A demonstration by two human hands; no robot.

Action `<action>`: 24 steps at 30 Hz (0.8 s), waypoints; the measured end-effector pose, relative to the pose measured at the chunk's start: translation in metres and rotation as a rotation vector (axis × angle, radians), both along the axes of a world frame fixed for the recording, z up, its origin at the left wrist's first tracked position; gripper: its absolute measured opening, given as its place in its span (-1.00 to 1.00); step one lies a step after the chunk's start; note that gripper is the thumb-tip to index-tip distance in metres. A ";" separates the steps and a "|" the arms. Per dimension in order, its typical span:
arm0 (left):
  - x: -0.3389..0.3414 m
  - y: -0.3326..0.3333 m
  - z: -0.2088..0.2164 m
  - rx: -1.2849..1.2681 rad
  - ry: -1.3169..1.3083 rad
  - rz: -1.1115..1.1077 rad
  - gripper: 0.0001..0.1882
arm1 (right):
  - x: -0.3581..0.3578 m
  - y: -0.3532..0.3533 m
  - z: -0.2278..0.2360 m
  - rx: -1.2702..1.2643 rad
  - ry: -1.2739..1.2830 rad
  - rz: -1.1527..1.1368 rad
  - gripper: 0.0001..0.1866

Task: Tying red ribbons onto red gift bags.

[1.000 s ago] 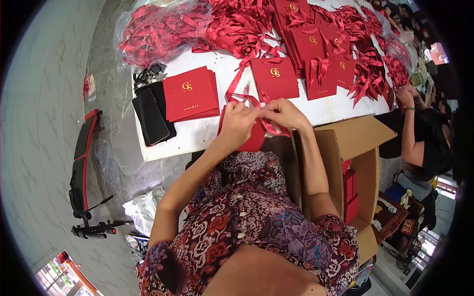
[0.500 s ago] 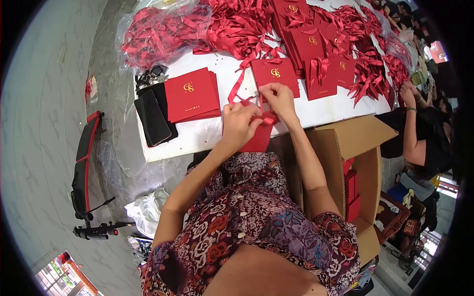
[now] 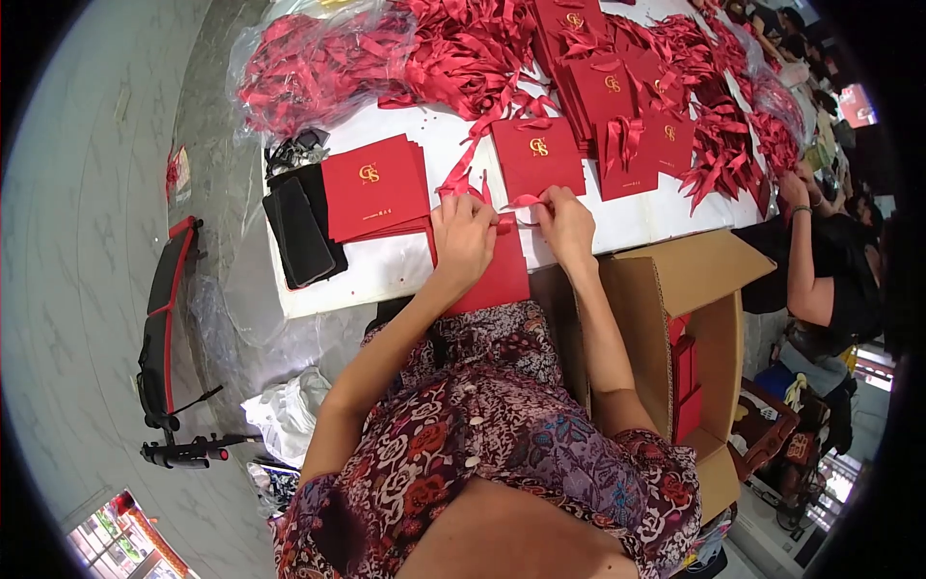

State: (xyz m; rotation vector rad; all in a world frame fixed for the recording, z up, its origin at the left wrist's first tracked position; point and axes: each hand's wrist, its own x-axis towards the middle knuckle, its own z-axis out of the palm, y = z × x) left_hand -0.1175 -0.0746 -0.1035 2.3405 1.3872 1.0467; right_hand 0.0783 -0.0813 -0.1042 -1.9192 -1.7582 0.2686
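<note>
Pinching a glossy red fabric ribbon (image 3: 522,202) by a flat red bag (image 3: 497,278), left hand (image 3: 464,239) and right hand (image 3: 568,230) hold soft, probably slippery material, best gripped near its ends.

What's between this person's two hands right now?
In the head view, red ribbon, the upper part of a flat red item and some white tabletop lie between the left hand and right hand.

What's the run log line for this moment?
right hand: pinching red ribbon; left hand: curled at ribbon; red packet: partly under left hand
</note>
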 end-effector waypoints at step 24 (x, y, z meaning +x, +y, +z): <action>-0.011 -0.038 -0.009 -0.612 -0.674 -0.012 -0.79 | -0.056 -0.029 0.004 -0.124 0.791 0.175 -0.85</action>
